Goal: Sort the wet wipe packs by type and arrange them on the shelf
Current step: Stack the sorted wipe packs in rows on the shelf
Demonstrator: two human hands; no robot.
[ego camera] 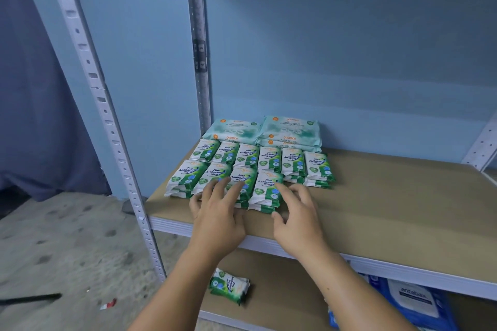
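Observation:
Small green pine antibacterial wipe packs (248, 166) lie in two rows of stacks on the brown shelf board (390, 196). Behind them sit two stacks of larger pale teal antibacterial wipe packs (289, 130) against the back wall. My left hand (219, 209) rests with straight fingers on the front-row packs. My right hand (297, 213) touches the rightmost front-row pack (266, 191) with spread fingers, the thumb at its near corner. One more green pack (228, 286) lies on the lower shelf between my forearms.
Blue wipe packs (414, 303) sit on the lower shelf at right. A perforated metal upright (107, 121) stands at the shelf's left front corner, another (200, 62) at the back. The upper shelf's right half is bare board. Concrete floor lies left.

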